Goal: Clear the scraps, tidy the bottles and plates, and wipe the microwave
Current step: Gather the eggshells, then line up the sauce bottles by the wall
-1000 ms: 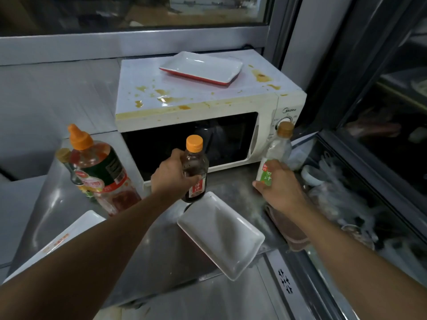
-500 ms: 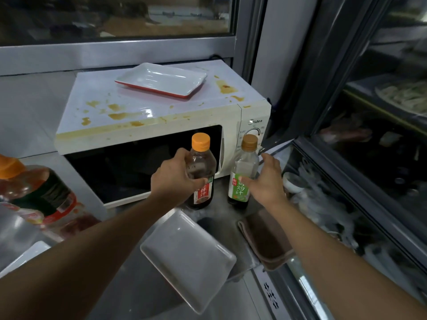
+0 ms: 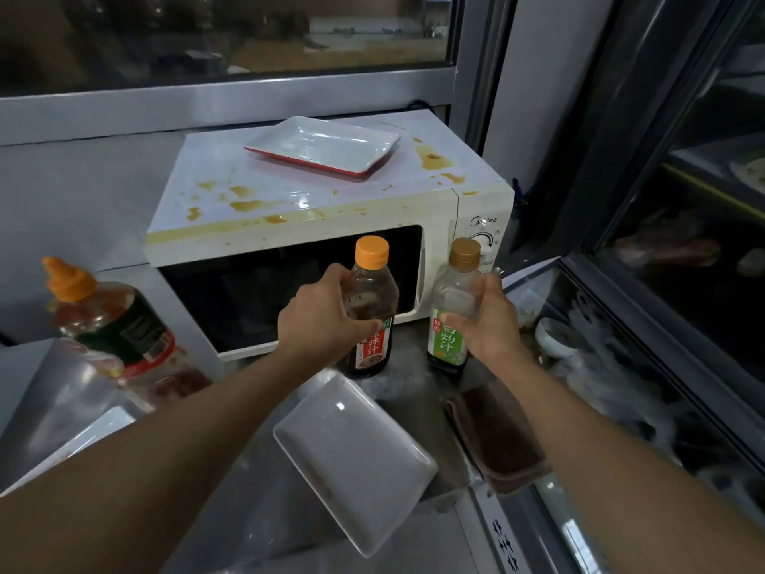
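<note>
From the head camera, both arms reach forward over a steel worktop (image 3: 418, 401) toward a white microwave (image 3: 331, 225) that stands at its back, door facing the person.

The left hand (image 3: 321, 321) wraps its fingers and thumb around the shoulder of a dark sauce bottle (image 3: 372, 308) with an orange cap and red label. This bottle stands upright, long axis vertical, cap pointing up, its base on the worktop just in front of the microwave door.

The right hand (image 3: 490, 321) grips a bottle with a green label (image 3: 453, 312) and a brown cap. It also stands upright, cap up, in front of the microwave's control panel. Its upper part is clear and its bottom dark. The two bottles stand side by side, near each other but apart.

The microwave top is spattered with yellow-brown stains (image 3: 248, 205), and a drip line runs along its front edge. A white rectangular plate with a red underside (image 3: 325, 147) lies flat on the top, toward the back, its long axis running roughly left to right.

A second white rectangular plate (image 3: 356, 461) lies on the worktop near the front edge, its long axis slanted toward the front right, one corner overhanging. A brown cloth (image 3: 496, 441) lies folded just to its right, at the worktop's right edge.

At the left, a large bottle with an orange nozzle cap (image 3: 107, 321) stands on the worktop, looking tilted in the wide-angle view.
</note>
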